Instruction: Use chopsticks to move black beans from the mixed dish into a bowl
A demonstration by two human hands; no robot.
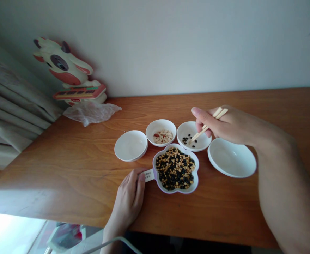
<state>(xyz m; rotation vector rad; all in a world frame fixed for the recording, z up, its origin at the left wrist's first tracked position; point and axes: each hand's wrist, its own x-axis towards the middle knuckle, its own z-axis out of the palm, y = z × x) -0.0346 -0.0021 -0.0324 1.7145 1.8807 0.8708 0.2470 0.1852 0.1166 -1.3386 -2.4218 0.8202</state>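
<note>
My right hand (218,121) grips a pair of wooden chopsticks (204,129), their tips down inside a white bowl (206,143) with several black beans (188,138) in it. Whether a bean is between the tips I cannot tell. My left hand (131,192) is closed on the handle of a flower-shaped dish (196,176) with a pale purple rim. Mixed black and yellow beans (174,167) fill this dish. Behind it stands a white bowl (155,124) of pale peanuts (163,137), a few with red skin.
An empty white bowl (131,145) stands at left, another (231,157) at right under my right wrist. A cow-shaped toy keyboard (72,77) and a crumpled plastic bag (91,112) sit at the back left of the wooden table (65,169). A curtain (9,116) hangs at left.
</note>
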